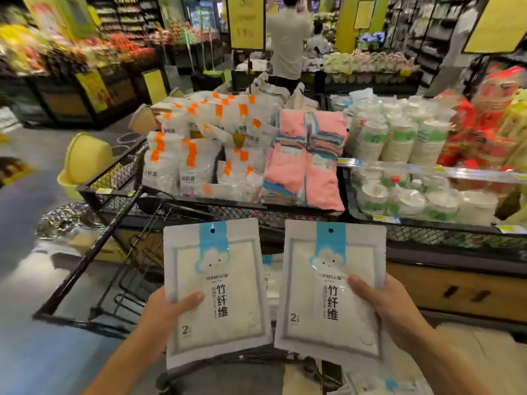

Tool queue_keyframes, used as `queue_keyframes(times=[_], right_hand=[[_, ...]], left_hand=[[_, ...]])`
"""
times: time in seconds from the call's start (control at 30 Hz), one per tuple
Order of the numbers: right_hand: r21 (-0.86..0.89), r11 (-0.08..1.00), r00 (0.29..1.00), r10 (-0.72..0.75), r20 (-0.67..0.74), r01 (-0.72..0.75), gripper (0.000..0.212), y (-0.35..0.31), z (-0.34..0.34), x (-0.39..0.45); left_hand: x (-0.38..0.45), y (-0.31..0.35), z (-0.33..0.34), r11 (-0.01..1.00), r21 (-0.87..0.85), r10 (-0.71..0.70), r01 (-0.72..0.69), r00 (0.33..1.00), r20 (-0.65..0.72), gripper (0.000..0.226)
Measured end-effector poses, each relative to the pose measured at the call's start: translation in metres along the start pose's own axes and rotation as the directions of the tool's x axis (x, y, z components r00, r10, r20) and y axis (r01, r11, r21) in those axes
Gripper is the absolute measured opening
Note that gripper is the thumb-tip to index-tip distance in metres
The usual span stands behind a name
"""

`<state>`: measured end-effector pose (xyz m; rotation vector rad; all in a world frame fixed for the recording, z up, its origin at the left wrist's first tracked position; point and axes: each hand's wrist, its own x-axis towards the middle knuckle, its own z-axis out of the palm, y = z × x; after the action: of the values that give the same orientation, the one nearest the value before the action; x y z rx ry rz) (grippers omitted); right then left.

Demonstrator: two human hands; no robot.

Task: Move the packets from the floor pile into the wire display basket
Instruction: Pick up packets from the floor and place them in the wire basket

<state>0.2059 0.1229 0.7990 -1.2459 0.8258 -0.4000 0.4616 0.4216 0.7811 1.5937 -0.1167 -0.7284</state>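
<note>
Gripping one white, blue-topped packet in each fist, a person's left hand (162,312) lifts the left packet (218,295) and the right hand (390,312) the right packet (332,289) before a black wire display basket (119,178) stacked with orange-marked packs (196,143) and pink cloths (302,166), amid blurred supermarket aisles, grey floor (34,218) below.

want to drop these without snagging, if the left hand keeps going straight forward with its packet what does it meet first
Probably the near rim of the wire display basket, judging by the left hand and its packet below and in front of it. Beyond the rim are orange-marked packets. Depth is unclear.
</note>
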Motion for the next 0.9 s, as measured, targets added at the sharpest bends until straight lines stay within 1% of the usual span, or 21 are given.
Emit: queue_keyframes(times=[0.03, 0.13, 0.2, 0.33, 0.53, 0.63, 0.67, 0.73, 0.83, 0.9], right_hand=[[-0.006, 1.0, 1.0, 0.0, 0.008, 0.0, 0.037, 0.004, 0.014, 0.003], [-0.043, 0.999, 1.0, -0.014, 0.022, 0.015, 0.042, 0.015, 0.048, 0.014], [-0.052, 0.999, 1.0, 0.003, 0.027, -0.002, 0.04, 0.023, 0.066, 0.021], [-0.023, 0.997, 0.998, 0.069, -0.009, -0.069, 0.034, 0.036, 0.089, 0.044], [0.008, 0.99, 0.988, 0.142, -0.053, -0.142, 0.028, 0.047, 0.102, 0.091], [0.001, 0.99, 0.989, 0.142, -0.033, -0.142, 0.034, 0.049, 0.106, 0.124], [-0.004, 0.989, 0.989, 0.145, -0.021, -0.145, 0.033, 0.05, 0.106, 0.136], [-0.014, 0.987, 0.987, 0.16, -0.008, -0.16, 0.026, 0.053, 0.106, 0.162], [-0.041, 0.977, 0.978, 0.209, 0.001, -0.209, 0.022, 0.056, 0.104, 0.204], [-0.063, 0.97, 0.971, 0.237, 0.022, -0.235, 0.022, 0.057, 0.103, 0.229]], left_hand=[[0.003, -0.004, -0.014, 1.0, -0.009, -0.016, 0.016, 1.0, -0.012, 0.055], [0.017, -0.018, -0.05, 0.998, -0.033, -0.058, 0.057, 0.997, -0.05, 0.039], [0.026, -0.026, -0.067, 0.997, -0.027, -0.07, 0.068, 0.995, -0.077, 0.037], [0.047, -0.035, -0.083, 0.996, -0.011, -0.093, 0.093, 0.991, -0.099, 0.03], [0.086, -0.039, -0.079, 0.987, 0.02, -0.157, 0.16, 0.981, -0.111, 0.029], [0.109, -0.036, -0.07, 0.982, 0.013, -0.185, 0.188, 0.976, -0.118, 0.03], [0.116, -0.035, -0.067, 0.981, 0.021, -0.188, 0.192, 0.976, -0.108, 0.03], [0.13, -0.033, -0.058, 0.976, 0.039, -0.208, 0.213, 0.972, -0.107, 0.03], [0.158, -0.032, -0.045, 0.967, 0.02, -0.247, 0.253, 0.955, -0.165, 0.028], [0.178, -0.033, -0.039, 0.962, 0.03, -0.263, 0.272, 0.949, -0.175, 0.031]])
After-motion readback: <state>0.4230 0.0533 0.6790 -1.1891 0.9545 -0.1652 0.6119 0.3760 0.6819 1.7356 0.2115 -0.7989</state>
